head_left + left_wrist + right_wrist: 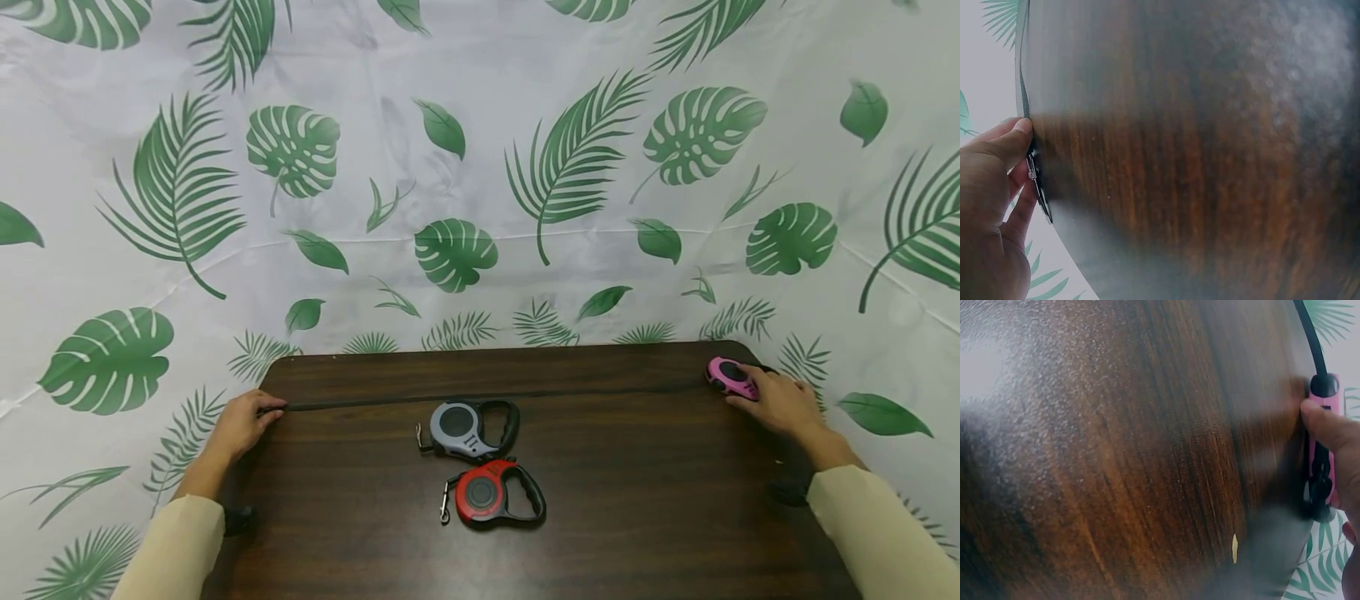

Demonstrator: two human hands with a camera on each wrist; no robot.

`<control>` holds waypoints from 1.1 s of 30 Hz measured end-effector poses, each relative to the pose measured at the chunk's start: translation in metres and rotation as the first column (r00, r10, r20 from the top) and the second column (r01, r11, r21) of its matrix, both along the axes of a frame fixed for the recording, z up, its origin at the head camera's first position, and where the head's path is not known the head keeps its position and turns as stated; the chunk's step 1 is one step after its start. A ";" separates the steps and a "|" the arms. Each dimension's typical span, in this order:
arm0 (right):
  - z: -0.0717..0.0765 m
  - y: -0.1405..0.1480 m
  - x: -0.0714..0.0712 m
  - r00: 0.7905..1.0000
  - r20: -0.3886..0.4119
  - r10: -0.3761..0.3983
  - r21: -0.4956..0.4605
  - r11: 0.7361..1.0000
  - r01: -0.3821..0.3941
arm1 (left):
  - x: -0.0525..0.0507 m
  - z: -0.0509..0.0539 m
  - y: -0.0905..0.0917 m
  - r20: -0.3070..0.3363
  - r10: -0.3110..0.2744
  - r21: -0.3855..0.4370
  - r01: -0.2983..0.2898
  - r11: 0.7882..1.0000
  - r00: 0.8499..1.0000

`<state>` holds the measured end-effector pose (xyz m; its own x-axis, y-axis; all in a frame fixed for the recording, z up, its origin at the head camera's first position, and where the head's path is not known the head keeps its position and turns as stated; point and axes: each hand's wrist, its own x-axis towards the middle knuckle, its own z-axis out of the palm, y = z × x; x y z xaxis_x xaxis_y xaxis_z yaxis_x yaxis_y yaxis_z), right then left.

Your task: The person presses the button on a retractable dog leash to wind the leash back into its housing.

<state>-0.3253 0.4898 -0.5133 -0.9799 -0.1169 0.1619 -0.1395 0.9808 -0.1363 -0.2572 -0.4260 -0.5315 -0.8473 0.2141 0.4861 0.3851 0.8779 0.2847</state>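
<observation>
A black strap (480, 395) is stretched straight across the table from one hand to the other. At its left end my left hand (238, 427) pinches it between thumb and fingers; in the left wrist view a metal clip (1034, 172) hangs just below the pinch. My right hand (786, 402) grips a pink retractable leash (729, 377) at the table's right side, and the strap runs out of its case. In the right wrist view the pink leash (1322, 450) stands on edge, thumb on its near side.
A grey retractable leash (457, 427) lies mid-table, just below the strap. Touching or close beneath it is a red one (482, 493), its metal clip to the left. The dark wooden table (637, 500) meets a white leaf-patterned cloth (480, 192) behind and at the sides.
</observation>
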 end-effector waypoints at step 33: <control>0.012 0.017 -0.001 0.998 0.057 0.006 -0.144 0.990 0.003 | 0.000 0.015 0.002 -0.053 0.027 0.029 -0.026 0.999 0.998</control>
